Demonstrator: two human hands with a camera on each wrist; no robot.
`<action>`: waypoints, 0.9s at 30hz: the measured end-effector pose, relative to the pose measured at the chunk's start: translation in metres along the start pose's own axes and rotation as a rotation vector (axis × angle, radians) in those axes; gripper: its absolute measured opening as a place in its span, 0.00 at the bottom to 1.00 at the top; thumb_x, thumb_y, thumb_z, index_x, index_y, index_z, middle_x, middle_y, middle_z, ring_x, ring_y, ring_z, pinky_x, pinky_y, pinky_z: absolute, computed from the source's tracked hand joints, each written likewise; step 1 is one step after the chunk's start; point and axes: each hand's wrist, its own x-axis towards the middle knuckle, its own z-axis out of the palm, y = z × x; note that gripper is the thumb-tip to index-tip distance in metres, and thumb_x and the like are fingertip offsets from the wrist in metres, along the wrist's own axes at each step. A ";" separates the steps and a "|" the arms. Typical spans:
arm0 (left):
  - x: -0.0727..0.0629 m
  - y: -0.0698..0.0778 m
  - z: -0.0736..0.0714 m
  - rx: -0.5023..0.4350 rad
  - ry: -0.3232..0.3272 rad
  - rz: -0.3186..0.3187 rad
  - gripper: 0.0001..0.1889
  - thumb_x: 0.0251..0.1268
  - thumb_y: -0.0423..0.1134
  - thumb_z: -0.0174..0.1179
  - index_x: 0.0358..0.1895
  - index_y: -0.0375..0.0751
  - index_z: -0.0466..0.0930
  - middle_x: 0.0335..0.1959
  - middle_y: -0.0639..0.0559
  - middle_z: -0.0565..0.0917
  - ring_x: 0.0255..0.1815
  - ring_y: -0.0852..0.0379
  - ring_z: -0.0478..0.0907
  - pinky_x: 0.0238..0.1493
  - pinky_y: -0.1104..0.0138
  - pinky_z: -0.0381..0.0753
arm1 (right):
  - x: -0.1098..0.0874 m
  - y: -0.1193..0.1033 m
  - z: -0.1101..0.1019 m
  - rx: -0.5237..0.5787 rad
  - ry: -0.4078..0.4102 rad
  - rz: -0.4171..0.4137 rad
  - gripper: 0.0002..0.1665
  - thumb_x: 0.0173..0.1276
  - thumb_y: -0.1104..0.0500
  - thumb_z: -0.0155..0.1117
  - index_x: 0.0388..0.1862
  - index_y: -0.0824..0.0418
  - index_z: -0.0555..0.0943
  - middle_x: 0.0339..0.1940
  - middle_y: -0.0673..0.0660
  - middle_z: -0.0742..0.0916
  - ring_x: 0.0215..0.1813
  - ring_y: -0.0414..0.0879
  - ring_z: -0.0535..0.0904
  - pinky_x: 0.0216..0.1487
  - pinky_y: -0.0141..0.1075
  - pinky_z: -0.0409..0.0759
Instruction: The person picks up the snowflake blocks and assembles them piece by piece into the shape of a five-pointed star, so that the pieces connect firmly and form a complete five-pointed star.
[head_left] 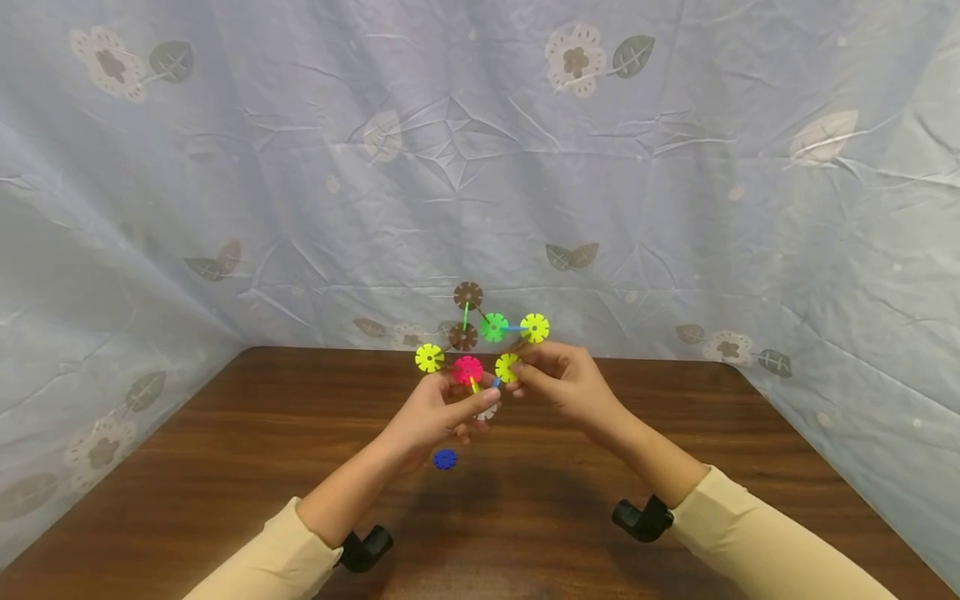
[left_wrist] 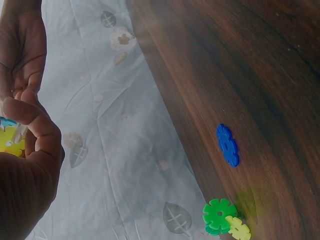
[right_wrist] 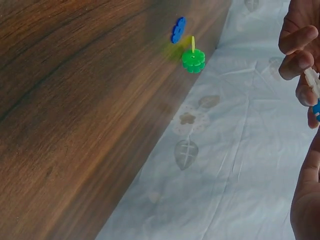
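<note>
Both hands hold up a linked structure of slotted plastic discs above the table. My left hand pinches its lower part at a white disc, next to a pink disc. My right hand pinches a lower yellow disc between thumb and fingers. Up top is a brown disc, with a second brown disc below it. A green disc joins a yellow disc at the right through a blue piece edge-on. Another yellow disc sticks out left. Fingers partly hide the white disc.
A loose blue disc lies on the brown wooden table. Near the table's edge, the left wrist view shows green discs with a yellow disc beside them. Patterned cloth hangs behind and at the sides.
</note>
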 end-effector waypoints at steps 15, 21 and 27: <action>0.001 0.000 0.002 -0.029 0.031 -0.017 0.14 0.77 0.45 0.63 0.52 0.38 0.81 0.39 0.53 0.84 0.27 0.60 0.82 0.33 0.67 0.78 | 0.003 -0.001 0.001 -0.039 -0.031 -0.008 0.16 0.78 0.66 0.62 0.60 0.72 0.83 0.46 0.70 0.91 0.40 0.39 0.90 0.47 0.38 0.90; 0.000 -0.001 0.001 -0.061 0.019 0.001 0.11 0.76 0.43 0.64 0.49 0.37 0.80 0.25 0.59 0.71 0.18 0.62 0.62 0.35 0.68 0.79 | 0.003 0.001 0.002 -0.045 -0.045 -0.010 0.14 0.77 0.66 0.63 0.56 0.74 0.85 0.55 0.72 0.89 0.39 0.38 0.91 0.48 0.41 0.90; 0.000 -0.003 0.000 -0.068 0.025 -0.010 0.11 0.76 0.43 0.65 0.49 0.38 0.82 0.24 0.59 0.73 0.19 0.62 0.66 0.31 0.69 0.74 | 0.003 0.004 0.005 -0.044 -0.057 -0.028 0.13 0.77 0.65 0.64 0.53 0.73 0.87 0.54 0.71 0.90 0.40 0.40 0.91 0.49 0.43 0.90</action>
